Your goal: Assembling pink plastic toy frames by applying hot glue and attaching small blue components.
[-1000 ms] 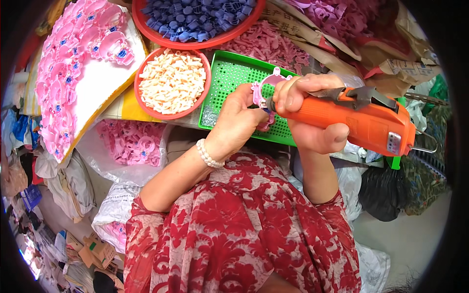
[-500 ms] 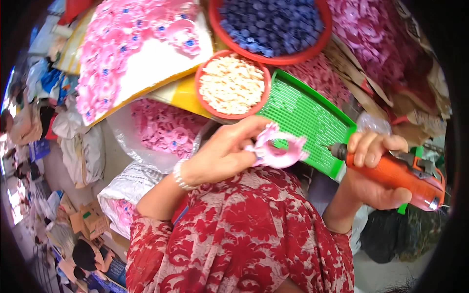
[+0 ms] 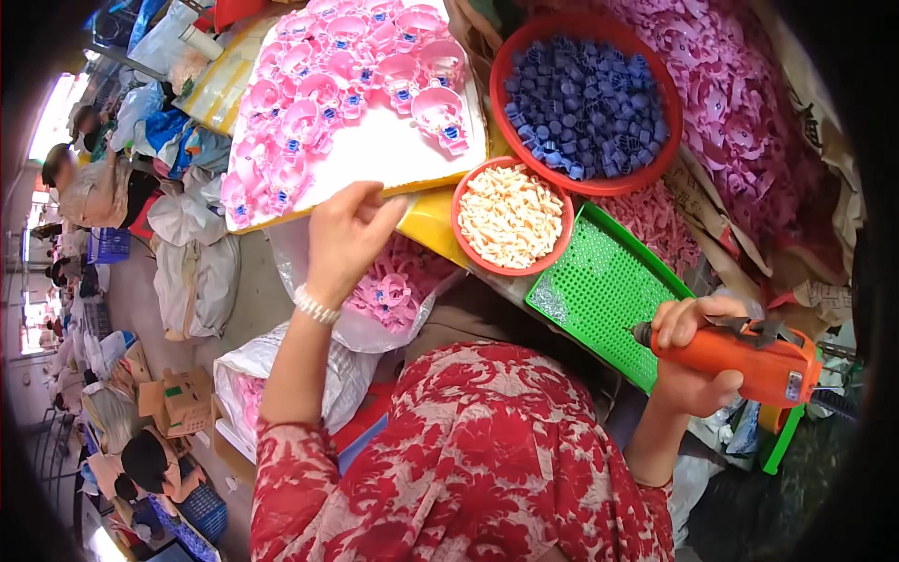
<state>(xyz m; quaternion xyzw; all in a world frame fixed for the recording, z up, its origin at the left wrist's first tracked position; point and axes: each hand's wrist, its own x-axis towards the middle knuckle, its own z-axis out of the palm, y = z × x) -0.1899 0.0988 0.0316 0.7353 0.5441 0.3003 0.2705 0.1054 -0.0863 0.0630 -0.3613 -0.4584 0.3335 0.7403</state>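
Observation:
My right hand is wrapped round an orange electric screwdriver, its dark tip pointing left over the edge of a green perforated tray. My left hand, a white beaded bracelet at its wrist, holds nothing that I can see. Its thumb and forefinger are apart, by the front edge of a white board. Pink ring-shaped plastic pieces with blue parts cover much of that board. Below the left hand, a clear plastic bag is filled with more pink pieces.
A red bowl of blue caps stands beyond a smaller red bowl of cream-coloured small parts. Pink parts are heaped at far right. A white sack sits at my left. Other people are at far left.
My left hand has let go of the pink ring-shaped piece and moved left and away toward the board. The right hand still grips the screwdriver, slightly lower in view. The whole view has shifted.

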